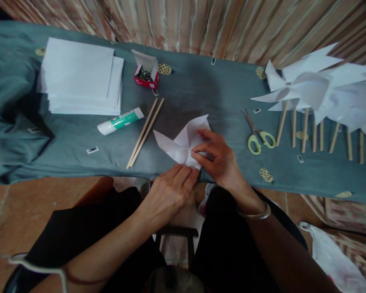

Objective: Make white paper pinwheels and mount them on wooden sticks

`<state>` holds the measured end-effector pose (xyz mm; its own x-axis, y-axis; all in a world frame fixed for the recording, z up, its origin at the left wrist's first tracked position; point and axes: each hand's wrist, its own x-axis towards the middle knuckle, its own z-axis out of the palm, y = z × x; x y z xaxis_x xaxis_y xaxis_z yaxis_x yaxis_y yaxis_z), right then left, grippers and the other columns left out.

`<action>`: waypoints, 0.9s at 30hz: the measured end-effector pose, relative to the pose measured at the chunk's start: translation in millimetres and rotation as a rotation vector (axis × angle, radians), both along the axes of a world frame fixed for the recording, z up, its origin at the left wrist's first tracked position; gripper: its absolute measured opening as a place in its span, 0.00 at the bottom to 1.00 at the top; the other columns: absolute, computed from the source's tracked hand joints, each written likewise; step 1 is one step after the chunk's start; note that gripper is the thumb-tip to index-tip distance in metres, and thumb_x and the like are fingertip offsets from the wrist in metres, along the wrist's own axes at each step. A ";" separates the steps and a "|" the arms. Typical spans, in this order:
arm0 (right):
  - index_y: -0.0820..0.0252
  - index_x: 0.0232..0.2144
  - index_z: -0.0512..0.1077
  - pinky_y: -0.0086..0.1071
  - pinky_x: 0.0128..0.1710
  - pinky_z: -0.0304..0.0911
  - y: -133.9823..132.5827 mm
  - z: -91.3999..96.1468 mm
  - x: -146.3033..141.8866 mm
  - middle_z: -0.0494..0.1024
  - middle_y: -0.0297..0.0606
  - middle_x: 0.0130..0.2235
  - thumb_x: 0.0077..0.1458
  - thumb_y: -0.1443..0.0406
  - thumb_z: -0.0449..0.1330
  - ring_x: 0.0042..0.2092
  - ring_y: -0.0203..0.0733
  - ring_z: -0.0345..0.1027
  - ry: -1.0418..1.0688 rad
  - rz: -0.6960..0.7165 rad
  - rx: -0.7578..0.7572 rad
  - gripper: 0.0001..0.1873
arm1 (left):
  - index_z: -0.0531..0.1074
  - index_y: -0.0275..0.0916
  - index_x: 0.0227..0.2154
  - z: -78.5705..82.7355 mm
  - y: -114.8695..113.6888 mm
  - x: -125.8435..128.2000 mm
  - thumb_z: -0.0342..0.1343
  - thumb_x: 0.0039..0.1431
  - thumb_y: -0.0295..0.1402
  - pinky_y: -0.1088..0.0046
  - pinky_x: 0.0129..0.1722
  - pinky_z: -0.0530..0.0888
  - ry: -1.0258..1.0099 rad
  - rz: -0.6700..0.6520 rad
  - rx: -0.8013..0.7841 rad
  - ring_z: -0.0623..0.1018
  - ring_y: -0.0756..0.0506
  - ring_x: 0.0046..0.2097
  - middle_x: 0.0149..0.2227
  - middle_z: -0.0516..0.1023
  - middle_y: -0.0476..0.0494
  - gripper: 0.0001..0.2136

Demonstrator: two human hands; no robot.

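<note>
A white paper pinwheel (pixel 179 147), its blades folded in toward the middle, lies at the front edge of the cloth-covered table. My left hand (pixel 176 188) grips its near edge, the fingers bent over the paper. From the right, my right hand (pixel 217 156) presses its fingers on the folds near the centre, closed on the paper. Whether a pin sits at the centre cannot be made out. Two wooden sticks (pixel 145 132) lie side by side just left of the pinwheel.
A glue stick (pixel 121 121), a stack of white paper (pixel 79 73) and an open red box of small metal pins (pixel 146 73) are to the left. Green-handled scissors (pixel 258 136) lie right, beside several finished pinwheels on sticks (pixel 311 87). A curtain (pixel 183 24) hangs behind.
</note>
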<state>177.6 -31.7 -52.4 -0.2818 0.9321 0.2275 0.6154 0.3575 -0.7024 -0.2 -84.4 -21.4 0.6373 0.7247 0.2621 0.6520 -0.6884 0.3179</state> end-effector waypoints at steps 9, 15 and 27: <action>0.50 0.32 0.75 0.45 0.56 0.62 -0.6 -0.8 -4.8 0.70 0.32 0.56 0.52 0.67 0.63 0.56 0.47 0.64 0.043 -0.039 -0.015 0.05 | 0.68 0.28 0.49 -3.8 0.3 1.0 0.48 0.63 0.23 0.66 0.41 0.78 -0.009 0.003 -0.052 0.74 0.43 0.42 0.39 0.76 0.38 0.12; 0.50 0.35 0.75 0.46 0.57 0.62 -0.4 0.4 -5.0 0.70 0.35 0.56 0.52 0.67 0.63 0.56 0.49 0.64 0.050 -0.045 -0.037 0.07 | 0.69 0.29 0.48 -4.0 0.8 0.5 0.47 0.64 0.24 0.67 0.40 0.78 -0.007 0.002 -0.055 0.74 0.43 0.42 0.39 0.76 0.38 0.12; 0.50 0.35 0.74 0.46 0.57 0.61 -2.3 -0.5 -4.8 0.69 0.34 0.56 0.52 0.68 0.64 0.56 0.48 0.64 0.050 -0.048 -0.028 0.08 | 0.69 0.29 0.49 -6.0 -0.5 0.7 0.46 0.64 0.25 0.66 0.42 0.77 -0.002 0.003 -0.094 0.73 0.43 0.43 0.41 0.74 0.37 0.13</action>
